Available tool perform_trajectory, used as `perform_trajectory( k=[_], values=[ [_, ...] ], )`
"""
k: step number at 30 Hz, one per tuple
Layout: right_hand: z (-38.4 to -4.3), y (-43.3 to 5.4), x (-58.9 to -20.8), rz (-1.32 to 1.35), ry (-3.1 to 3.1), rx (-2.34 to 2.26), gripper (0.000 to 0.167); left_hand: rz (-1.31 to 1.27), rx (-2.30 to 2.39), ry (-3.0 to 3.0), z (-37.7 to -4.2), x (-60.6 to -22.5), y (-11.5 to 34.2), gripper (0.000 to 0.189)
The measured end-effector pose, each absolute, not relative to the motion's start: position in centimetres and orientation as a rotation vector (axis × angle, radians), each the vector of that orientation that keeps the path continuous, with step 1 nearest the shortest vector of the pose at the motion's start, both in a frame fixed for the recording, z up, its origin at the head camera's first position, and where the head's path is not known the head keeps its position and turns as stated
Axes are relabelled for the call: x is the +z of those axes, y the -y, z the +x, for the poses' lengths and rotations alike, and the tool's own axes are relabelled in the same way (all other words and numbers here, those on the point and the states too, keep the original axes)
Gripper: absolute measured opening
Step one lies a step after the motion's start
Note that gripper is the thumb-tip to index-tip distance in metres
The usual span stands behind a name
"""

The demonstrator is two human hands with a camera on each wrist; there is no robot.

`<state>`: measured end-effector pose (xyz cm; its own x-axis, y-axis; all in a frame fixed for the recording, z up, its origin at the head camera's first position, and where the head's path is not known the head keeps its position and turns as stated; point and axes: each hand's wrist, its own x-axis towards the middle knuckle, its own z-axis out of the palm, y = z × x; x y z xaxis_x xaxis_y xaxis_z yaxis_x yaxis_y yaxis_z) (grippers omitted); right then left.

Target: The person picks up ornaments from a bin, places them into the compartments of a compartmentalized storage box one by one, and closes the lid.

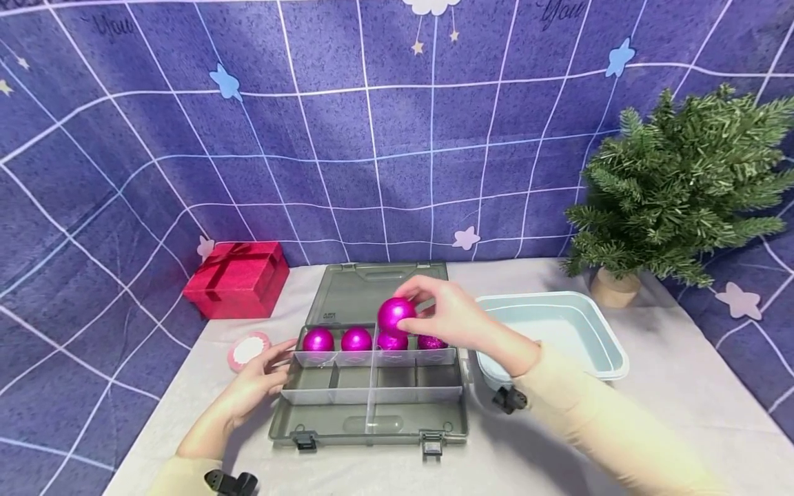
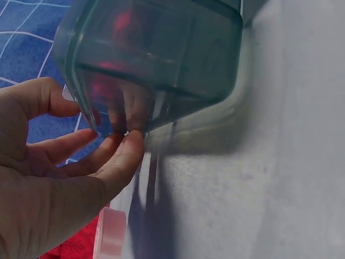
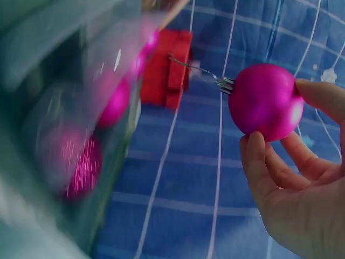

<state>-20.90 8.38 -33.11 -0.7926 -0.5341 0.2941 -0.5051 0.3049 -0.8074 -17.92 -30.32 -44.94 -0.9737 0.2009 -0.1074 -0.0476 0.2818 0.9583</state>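
My right hand [image 1: 449, 313] pinches a shiny magenta Christmas bauble [image 1: 395, 315] above the back row of a grey see-through divided box [image 1: 370, 438]. In the right wrist view, a silver cap and thin wire loop stick out from the bauble [image 3: 264, 102]. Several magenta baubles [image 1: 319, 340] sit in the back compartments. The rightmost one, a glittery bauble [image 1: 429, 342], is partly hidden by the hand. My left hand [image 1: 254, 386] rests against the box's left side, its fingertips touching the wall [image 2: 178, 108].
The box's lid [image 1: 366, 293] lies folded back. A red gift box [image 1: 238, 279] and a pink-and-white round item [image 1: 248, 350] are at left. To the right are a pale blue tray [image 1: 604, 351] and a small artificial Christmas tree [image 1: 676, 186].
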Motion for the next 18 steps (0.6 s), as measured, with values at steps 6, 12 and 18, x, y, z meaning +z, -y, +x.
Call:
perform_trajectory(
  k=[6,12,18],
  values=[
    [-20.5,-4.1,-34.7,-0.915,-2.411,-1.561,0.036,0.142,1.762,-2.344,-18.0,-44.8,30.3,0.075],
    [-19.8,-0.6,-37.0,-0.886,-2.434,-1.429,0.033,0.141,1.759,-2.332,-18.0,-44.9,30.4,0.076],
    [-20.0,2.3,-39.1,-0.780,-2.415,-1.465,0.031,0.133,1.763,-2.316,-18.0,-45.0,30.3,0.076]
  ],
)
